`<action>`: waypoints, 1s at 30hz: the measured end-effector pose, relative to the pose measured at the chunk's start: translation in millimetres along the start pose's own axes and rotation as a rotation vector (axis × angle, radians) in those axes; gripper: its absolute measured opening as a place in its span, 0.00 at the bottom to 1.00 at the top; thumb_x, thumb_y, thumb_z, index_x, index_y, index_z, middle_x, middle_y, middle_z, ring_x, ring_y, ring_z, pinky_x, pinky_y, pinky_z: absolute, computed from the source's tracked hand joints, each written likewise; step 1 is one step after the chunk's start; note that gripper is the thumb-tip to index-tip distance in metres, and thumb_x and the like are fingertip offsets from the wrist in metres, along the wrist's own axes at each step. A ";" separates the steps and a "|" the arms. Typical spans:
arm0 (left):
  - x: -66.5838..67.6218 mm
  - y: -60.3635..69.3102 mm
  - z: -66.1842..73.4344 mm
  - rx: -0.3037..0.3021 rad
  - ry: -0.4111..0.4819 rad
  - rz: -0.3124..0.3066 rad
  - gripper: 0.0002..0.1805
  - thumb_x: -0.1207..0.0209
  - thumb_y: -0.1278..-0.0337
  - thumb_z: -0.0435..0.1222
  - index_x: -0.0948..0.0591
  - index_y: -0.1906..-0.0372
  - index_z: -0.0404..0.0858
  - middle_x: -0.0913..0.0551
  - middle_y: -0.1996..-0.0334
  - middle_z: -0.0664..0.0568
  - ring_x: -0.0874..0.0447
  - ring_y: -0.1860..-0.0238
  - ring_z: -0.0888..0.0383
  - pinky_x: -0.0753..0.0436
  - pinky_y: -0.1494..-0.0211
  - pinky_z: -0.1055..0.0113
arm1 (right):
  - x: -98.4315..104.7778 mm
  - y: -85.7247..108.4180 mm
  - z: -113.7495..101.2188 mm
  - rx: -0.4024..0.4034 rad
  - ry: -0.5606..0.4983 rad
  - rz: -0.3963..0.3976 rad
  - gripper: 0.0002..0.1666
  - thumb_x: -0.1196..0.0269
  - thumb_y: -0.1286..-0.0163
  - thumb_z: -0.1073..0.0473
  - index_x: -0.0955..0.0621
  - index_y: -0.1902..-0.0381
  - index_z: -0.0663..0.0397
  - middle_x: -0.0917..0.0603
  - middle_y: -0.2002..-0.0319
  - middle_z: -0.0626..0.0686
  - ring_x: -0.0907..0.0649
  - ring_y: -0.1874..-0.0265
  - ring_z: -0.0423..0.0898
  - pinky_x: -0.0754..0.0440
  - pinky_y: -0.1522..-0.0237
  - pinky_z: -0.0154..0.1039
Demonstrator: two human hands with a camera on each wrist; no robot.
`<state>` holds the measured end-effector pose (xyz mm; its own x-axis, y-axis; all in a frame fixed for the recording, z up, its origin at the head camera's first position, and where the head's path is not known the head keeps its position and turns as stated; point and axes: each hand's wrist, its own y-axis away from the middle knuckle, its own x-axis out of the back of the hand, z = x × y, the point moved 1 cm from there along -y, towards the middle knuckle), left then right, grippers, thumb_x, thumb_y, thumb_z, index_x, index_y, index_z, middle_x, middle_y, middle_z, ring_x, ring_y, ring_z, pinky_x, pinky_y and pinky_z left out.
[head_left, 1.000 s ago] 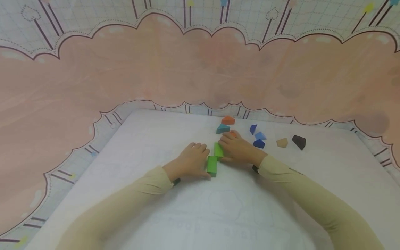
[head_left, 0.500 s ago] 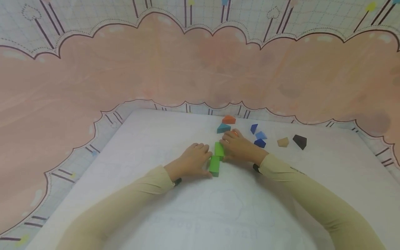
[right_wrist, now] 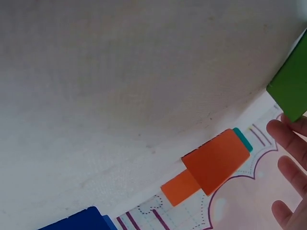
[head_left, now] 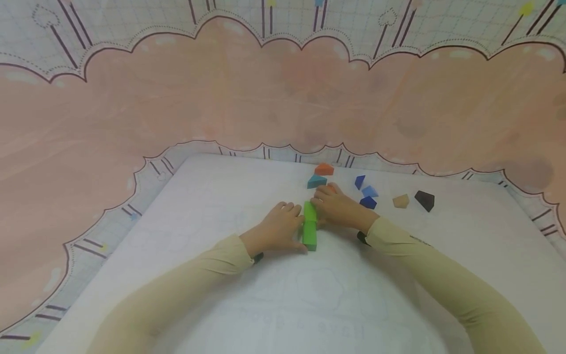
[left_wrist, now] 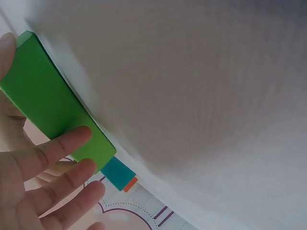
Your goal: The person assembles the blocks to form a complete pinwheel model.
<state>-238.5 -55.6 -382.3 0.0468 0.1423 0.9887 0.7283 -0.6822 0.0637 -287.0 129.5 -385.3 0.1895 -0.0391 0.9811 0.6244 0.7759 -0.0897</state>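
Two green blocks lie end to end on the white table. My left hand [head_left: 280, 226] holds the near green block [head_left: 310, 237] from its left side, thumb at the near end and index finger against the side. In the left wrist view, the other fingers stand off the green face [left_wrist: 48, 86]. My right hand [head_left: 338, 209] holds the far green block [head_left: 310, 211] from the right; its thumb is mostly hidden. The right wrist view shows a fingertip touching that green block [right_wrist: 292, 79]. Just beyond the right hand sits an orange block [head_left: 331, 187], partly covered by the fingers.
Farther back are a teal block [head_left: 316, 181] and another orange block [head_left: 324, 169]. To the right lie a dark blue block [head_left: 368, 202], a light blue one [head_left: 369, 191], a small blue one [head_left: 360, 182], a tan one [head_left: 401, 201] and a black one [head_left: 425, 200].
The left hand has slid the near green block to the right, from offset into line with the far one. The right hand and far block have stayed almost still.
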 end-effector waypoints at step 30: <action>5.0 4.6 6.8 -0.042 -0.042 -0.054 0.43 0.48 0.56 0.71 0.24 0.45 0.42 0.24 0.48 0.49 0.28 0.46 0.54 0.29 0.37 0.59 | 5.8 7.9 -0.5 -0.022 0.030 -0.026 0.36 0.33 0.51 0.33 0.19 0.56 0.56 0.18 0.50 0.55 0.28 0.41 0.54 0.36 0.34 0.58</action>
<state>-230.3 -53.1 -377.9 0.0377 0.2090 0.9772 0.7010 -0.7024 0.1232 -280.6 135.1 -380.4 0.1958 -0.0779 0.9776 0.6457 0.7605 -0.0687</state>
